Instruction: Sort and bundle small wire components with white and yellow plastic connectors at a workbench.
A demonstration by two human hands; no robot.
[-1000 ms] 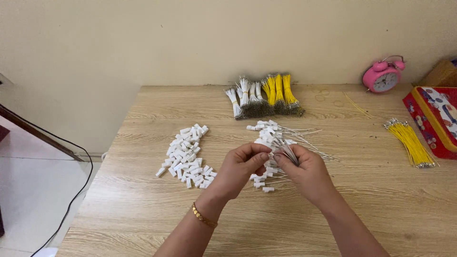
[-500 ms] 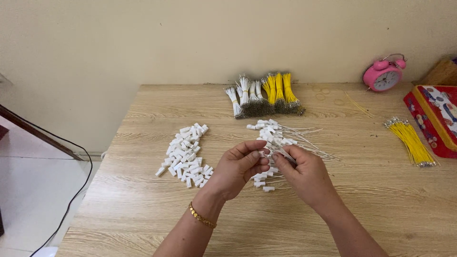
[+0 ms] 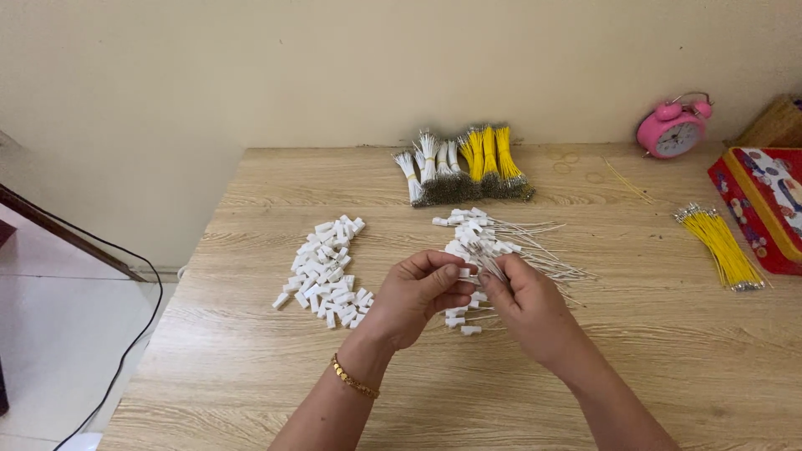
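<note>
My left hand (image 3: pixel 418 296) and my right hand (image 3: pixel 526 305) meet over the middle of a wooden table (image 3: pixel 251 376). Both pinch a small bunch of thin white wires with white plastic connectors (image 3: pixel 484 263) at their ends. Just behind my fingers lies a loose heap of the same wired connectors (image 3: pixel 484 234), its wires fanning to the right. Left of my left hand sits a pile of bare white plastic connectors (image 3: pixel 326 271). A gold bracelet (image 3: pixel 351 380) is on my left wrist.
Bundles of white and yellow wires (image 3: pixel 464 167) lie at the table's back. A loose bundle of yellow wires (image 3: pixel 723 246) lies at the right, beside a red patterned box (image 3: pixel 764 205). A pink alarm clock (image 3: pixel 672 129) stands by the wall. A black cable (image 3: pixel 125 334) hangs left.
My hands have stayed over the same spot; the fingers have shifted slightly on the small bunch of wires, bringing it closer together.
</note>
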